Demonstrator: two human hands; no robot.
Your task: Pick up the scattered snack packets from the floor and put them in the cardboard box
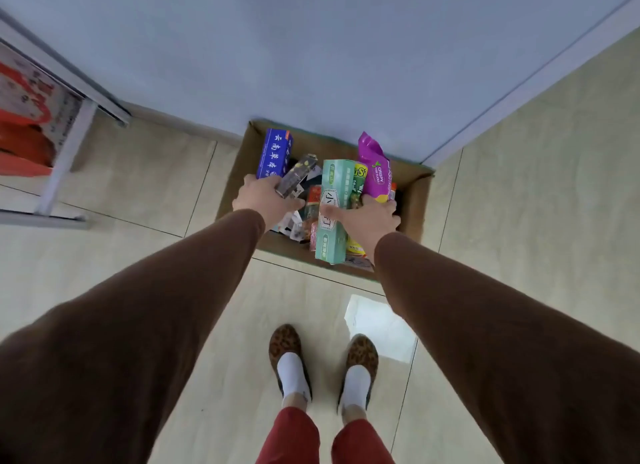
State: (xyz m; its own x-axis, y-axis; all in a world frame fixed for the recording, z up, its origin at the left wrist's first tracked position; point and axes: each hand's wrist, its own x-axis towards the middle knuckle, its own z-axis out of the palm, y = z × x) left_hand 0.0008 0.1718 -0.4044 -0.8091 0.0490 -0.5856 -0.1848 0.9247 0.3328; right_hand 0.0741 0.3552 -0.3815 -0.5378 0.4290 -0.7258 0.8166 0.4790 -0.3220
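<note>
Both your hands hang over the cardboard box (424, 186) against the wall: left hand (265, 200) grips blue carton (274, 152) and dark packet (298, 176), right hand (370, 218) clasps mint carton (334, 200) and purple bag (375, 167), bunched for one drop

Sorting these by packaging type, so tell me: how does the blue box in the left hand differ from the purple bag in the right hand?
The blue box is a rigid carton with flat faces and white Chinese lettering; the purple bag is a soft pouch with a crinkled top, printed CRISPY. The left hand holds the box with a dark packet; the right hand holds the bag beside a mint green box. Both stand upright over the cardboard box.
</note>
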